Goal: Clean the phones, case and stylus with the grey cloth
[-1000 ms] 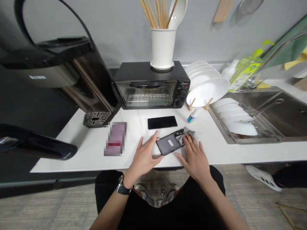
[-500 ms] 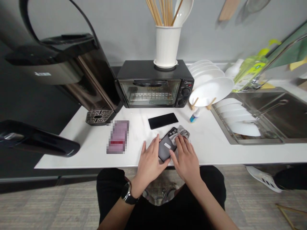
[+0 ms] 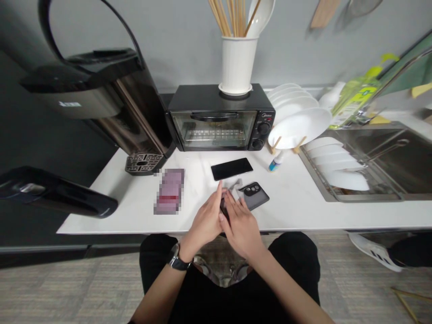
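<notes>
Matt cloth (image 3: 236,186), glossy black phone (image 3: 232,169)

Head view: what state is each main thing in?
Grey phone or case: partly hidden, camera end showing
Cloth: crumpled, partly under right hand
Black phone: flat, screen up, dark
Small bottle: upright
Oven: door shut
White cup: upright
Plates: standing on edge
Bowls: tilted, in a row
Black dispenser: handle raised

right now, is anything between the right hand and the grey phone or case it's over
Yes: a crumpled grey cloth is bunched partly under the right hand, at the left part of the grey phone or case, whose right end shows uncovered.
</notes>
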Motion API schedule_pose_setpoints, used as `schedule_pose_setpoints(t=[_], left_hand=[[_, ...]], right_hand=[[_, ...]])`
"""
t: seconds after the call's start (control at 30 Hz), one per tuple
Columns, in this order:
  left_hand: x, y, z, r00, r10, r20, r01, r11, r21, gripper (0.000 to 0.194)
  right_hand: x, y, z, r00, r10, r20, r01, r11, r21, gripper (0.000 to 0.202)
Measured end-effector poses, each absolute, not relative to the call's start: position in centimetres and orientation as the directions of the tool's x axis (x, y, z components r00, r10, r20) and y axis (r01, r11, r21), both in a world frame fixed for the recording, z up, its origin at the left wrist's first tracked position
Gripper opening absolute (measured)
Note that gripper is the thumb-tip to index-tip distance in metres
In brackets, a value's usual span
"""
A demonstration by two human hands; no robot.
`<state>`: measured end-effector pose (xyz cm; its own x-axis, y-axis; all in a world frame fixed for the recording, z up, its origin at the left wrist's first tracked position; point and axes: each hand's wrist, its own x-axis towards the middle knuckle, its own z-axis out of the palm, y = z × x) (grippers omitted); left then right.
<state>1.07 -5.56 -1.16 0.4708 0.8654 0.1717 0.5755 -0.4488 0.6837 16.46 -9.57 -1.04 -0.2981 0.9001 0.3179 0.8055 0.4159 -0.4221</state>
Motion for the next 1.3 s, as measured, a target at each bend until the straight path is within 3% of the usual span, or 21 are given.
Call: schedule_pose_setpoints(t=[0.23, 0.6, 0.73, 0.83, 1.03, 1.3], left_hand=[[1.1, -5.6, -1.2, 0.441, 0.887, 0.138, 0.581, -0.399, 0.71, 0.118], [1.7, -5.6, -0.4, 0.394, 0.917, 0.059, 0.599, -0.305, 0.741, 0.127], [1.7, -5.5, -0.3, 0.382, 0.923, 0.048, 0.609, -0.29, 0.738, 0.125], [1.7, -5.3, -0.2, 0.396, 0.917, 0.047, 0.601, -0.298, 0.742, 0.126], [1.7, -5.1, -0.4, 0.407, 0.91, 0.079, 0.582, -0.325, 0.746, 0.118], [1.2, -5.8, -0.8, 0.397, 0.91, 0.124, 0.627, -0.367, 0.687, 0.111]], right_hand=[[18.9, -12.7, -1.1, -0.405, 0.86, 0.311, 0.724, 0.509, -0.466, 0.048], [26.6, -11.4, -2.3, -0.328, 0.854, 0.403, 0.856, 0.449, -0.256, 0.041], [28.0, -10.9, -3.2, -0.207, 0.868, 0.452, 0.916, 0.334, -0.223, 0.044], [28.6, -9.9, -3.7, -0.108, 0.881, 0.46, 0.951, 0.227, -0.211, 0.058], [24.8, -7.5, -3.3, -0.069, 0.899, 0.432, 0.935, 0.209, -0.286, 0.068], [16.5, -10.8, -0.6, -0.369, 0.875, 0.314, 0.722, 0.482, -0.497, 0.047]])
